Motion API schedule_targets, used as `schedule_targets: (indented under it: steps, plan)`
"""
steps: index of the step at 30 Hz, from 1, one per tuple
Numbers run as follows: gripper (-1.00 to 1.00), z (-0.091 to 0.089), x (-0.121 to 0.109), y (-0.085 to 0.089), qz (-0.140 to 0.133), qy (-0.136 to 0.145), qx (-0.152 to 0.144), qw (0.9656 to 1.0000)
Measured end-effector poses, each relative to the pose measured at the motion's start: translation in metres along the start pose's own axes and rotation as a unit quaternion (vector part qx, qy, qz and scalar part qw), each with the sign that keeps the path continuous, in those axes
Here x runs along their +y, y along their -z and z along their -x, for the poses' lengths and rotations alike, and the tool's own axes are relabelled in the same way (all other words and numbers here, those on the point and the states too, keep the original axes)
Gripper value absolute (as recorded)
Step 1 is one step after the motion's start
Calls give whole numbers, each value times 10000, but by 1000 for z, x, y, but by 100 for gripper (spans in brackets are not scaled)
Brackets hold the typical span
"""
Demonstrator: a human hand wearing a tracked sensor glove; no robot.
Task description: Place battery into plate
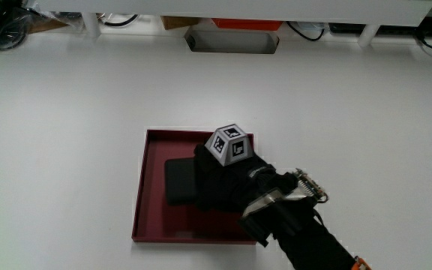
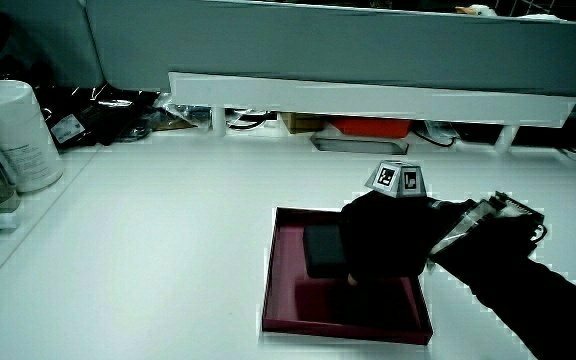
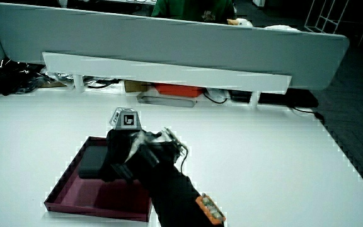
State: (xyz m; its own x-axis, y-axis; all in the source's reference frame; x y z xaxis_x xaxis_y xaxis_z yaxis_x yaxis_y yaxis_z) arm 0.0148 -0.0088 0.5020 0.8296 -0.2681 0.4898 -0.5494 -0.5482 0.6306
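A dark red square plate (image 1: 142, 187) lies on the white table, nearer to the person than the table's middle. A flat black battery (image 1: 177, 180) rests inside it, also showing in both side views (image 2: 320, 248) (image 3: 93, 162). The gloved hand (image 1: 223, 176) is over the plate with its fingers curled around the end of the battery. The patterned cube (image 1: 228, 144) sits on the back of the hand. The forearm (image 1: 306, 240) reaches in from the person's edge of the table. The hand hides part of the battery and part of the plate's floor.
A long white shelf (image 1: 223, 7) runs along the table edge farthest from the person, with a grey metal tray (image 1: 232, 41) under it. In a side view a white canister (image 2: 13, 135) and small bottles stand at the table's edge. A low grey partition (image 2: 368, 50) rises past the shelf.
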Motion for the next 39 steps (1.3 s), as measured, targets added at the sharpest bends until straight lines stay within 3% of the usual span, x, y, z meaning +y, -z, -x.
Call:
schedule_targets:
  steps: [3, 6, 10, 15, 24, 29, 36, 39]
  plan:
    - [0, 8, 5, 12, 143, -126, 111, 9998]
    - [0, 10, 12, 26, 233, -83, 52, 9997]
    - [0, 8, 20, 45, 442, -116, 211, 9987]
    - [0, 7, 24, 55, 538, -18, 117, 9985]
    - [0, 10, 24, 62, 451, 57, -76, 9989]
    - [0, 10, 22, 65, 602, 40, -41, 9982]
    - [-41, 5, 24, 71, 756, 141, -8, 9970]
    - [-59, 1, 21, 68, 773, 53, 170, 9969]
